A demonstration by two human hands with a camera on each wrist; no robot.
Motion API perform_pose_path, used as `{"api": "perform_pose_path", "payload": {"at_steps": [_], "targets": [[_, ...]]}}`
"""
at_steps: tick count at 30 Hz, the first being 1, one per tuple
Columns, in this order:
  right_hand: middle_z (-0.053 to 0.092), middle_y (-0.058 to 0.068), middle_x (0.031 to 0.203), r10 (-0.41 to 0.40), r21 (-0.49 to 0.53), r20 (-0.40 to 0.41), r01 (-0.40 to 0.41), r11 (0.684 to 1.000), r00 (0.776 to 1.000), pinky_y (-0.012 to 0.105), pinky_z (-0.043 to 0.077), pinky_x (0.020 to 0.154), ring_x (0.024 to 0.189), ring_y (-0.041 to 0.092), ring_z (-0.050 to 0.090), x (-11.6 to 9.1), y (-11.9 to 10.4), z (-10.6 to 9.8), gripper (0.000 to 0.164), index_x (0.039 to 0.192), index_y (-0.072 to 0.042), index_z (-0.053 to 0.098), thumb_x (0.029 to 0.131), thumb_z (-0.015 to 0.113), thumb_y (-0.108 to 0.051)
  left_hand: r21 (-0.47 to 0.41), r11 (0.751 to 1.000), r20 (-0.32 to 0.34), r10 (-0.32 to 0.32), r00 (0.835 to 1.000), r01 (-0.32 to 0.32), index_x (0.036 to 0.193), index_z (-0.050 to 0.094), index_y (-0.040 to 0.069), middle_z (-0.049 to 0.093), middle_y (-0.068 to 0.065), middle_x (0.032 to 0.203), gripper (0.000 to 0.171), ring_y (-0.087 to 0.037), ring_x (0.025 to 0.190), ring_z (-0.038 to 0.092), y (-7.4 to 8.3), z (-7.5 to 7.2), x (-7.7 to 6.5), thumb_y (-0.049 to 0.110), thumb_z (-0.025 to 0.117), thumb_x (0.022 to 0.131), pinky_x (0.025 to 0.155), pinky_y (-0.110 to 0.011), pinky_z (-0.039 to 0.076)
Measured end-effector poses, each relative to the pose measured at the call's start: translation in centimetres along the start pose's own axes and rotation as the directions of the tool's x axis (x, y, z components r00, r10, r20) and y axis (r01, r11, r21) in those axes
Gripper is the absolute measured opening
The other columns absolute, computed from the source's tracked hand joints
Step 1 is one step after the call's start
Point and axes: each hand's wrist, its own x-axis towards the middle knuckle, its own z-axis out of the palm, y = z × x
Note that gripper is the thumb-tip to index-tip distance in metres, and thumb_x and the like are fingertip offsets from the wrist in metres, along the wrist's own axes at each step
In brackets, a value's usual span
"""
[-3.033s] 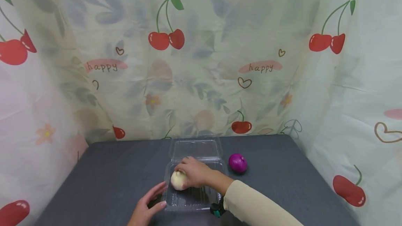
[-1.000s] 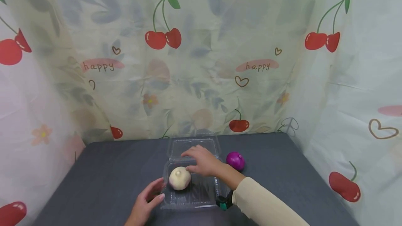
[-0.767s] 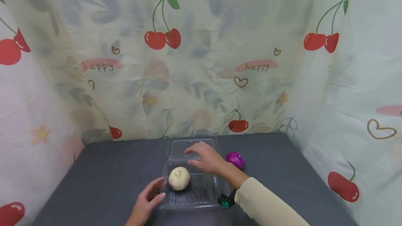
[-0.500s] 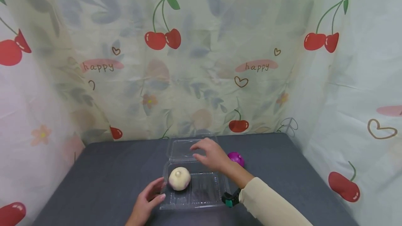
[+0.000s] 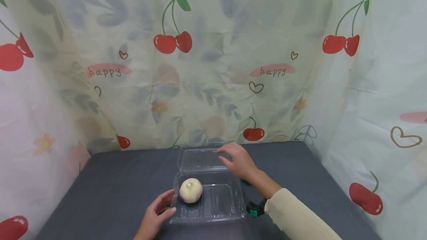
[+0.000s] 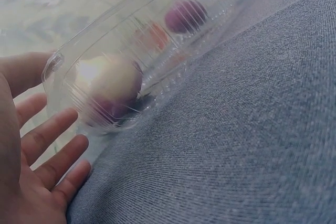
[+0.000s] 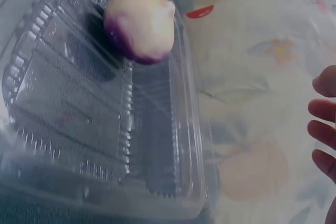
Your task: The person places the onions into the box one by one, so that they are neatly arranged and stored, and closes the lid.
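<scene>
A white turnip with purple patches sits at the left end of a clear plastic clamshell container. Fingers spread, my left hand rests against the container's left edge, thumb near the front corner. My right hand hovers above the container's back right corner, fingers loosely bent and nothing in them. In the head view it covers a red onion, which shows through the clear plastic in the left wrist view as a purple ball.
The container's lid lies folded back behind its base. A dark grey cloth covers the table. Around the back and sides hangs a curtain printed with cherries. A watch-like black strap is on the right wrist.
The right hand has let go of the turnip in the container, then lifted and moved right and back until it hides the onion. The left hand has stayed at the container's left edge.
</scene>
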Motion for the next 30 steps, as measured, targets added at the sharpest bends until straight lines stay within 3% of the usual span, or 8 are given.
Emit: {"api": "perform_pose_path", "payload": {"at_steps": [10,15,24,30], "targets": [[0.069,0.003,0.099,-0.028,-0.043,-0.123,0.023,0.999,0.992,0.045,0.048,0.085,0.096,0.024,0.059,-1.4,1.2,-0.4,0.021,0.097,-0.009,0.073,0.078,0.078,-0.003,0.022,0.992,-0.013,-0.120,0.993,0.120,0.131,0.057,0.002,0.065,-0.018,0.119,0.048,-0.016,0.105,0.063,0.5,0.1,0.2,0.002,0.072,0.085,0.081,-0.027,0.051],[0.069,0.001,0.099,0.031,-0.080,-0.143,-0.043,0.996,0.989,0.046,0.047,0.082,0.096,0.023,0.059,-2.3,2.0,-0.3,0.017,0.094,-0.012,0.073,0.079,0.077,-0.006,0.010,0.988,-0.015,-0.157,0.987,0.157,0.130,0.058,0.004,0.066,-0.016,0.119,0.048,-0.015,0.105,0.062,0.5,0.1,0.2,0.002,0.072,0.084,0.082,-0.027,0.051],[0.070,0.002,0.098,0.132,-0.114,-0.169,-0.153,0.982,0.977,0.048,0.047,0.080,0.096,0.024,0.059,-3.9,3.6,0.2,0.013,0.090,-0.012,0.073,0.079,0.076,-0.006,0.004,0.985,-0.018,-0.171,0.985,0.171,0.130,0.058,0.005,0.066,-0.016,0.119,0.048,-0.021,0.107,0.062,0.6,0.1,0.2,0.003,0.072,0.084,0.082,-0.027,0.051],[0.071,0.003,0.096,0.186,-0.127,-0.169,-0.208,0.970,0.968,0.049,0.047,0.083,0.095,0.026,0.058,-4.8,4.5,0.5,0.011,0.089,-0.011,0.073,0.079,0.075,-0.006,0.005,0.986,-0.016,-0.164,0.986,0.165,0.130,0.058,0.004,0.065,-0.016,0.120,0.048,-0.017,0.106,0.062,0.5,0.1,0.2,0.002,0.072,0.084,0.083,-0.027,0.050]]}}
